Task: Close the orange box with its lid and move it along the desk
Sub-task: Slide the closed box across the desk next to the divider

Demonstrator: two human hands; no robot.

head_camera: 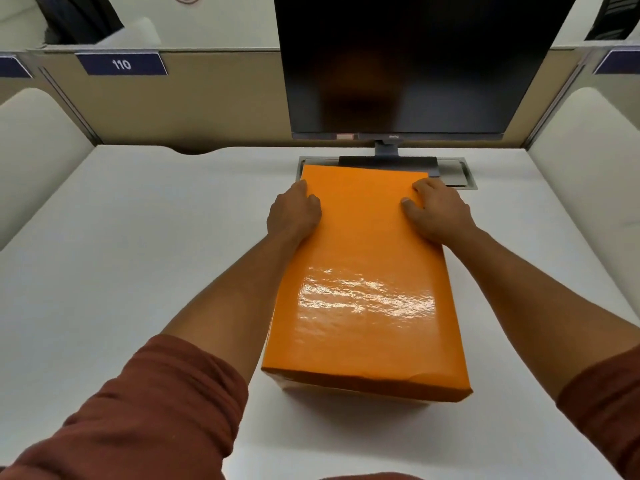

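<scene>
A glossy orange box [363, 289] stands lengthwise in the middle of the white desk [138, 254], with its lid sitting flat on top and covering it. My left hand [294, 211] grips the lid's far left edge, fingers curled over the side. My right hand [438, 211] holds the far right edge, thumb on the top face. Both hands sit near the box's far end, close to the monitor base. The box's body shows only as a thin strip under the lid's near edge.
A dark monitor [412, 64] stands right behind the box on its base [391, 164], beside a grey cable hatch [464, 178]. Beige partition walls with a label "110" [121, 64] close the desk at the back and sides. White desk surface lies left and right of the box.
</scene>
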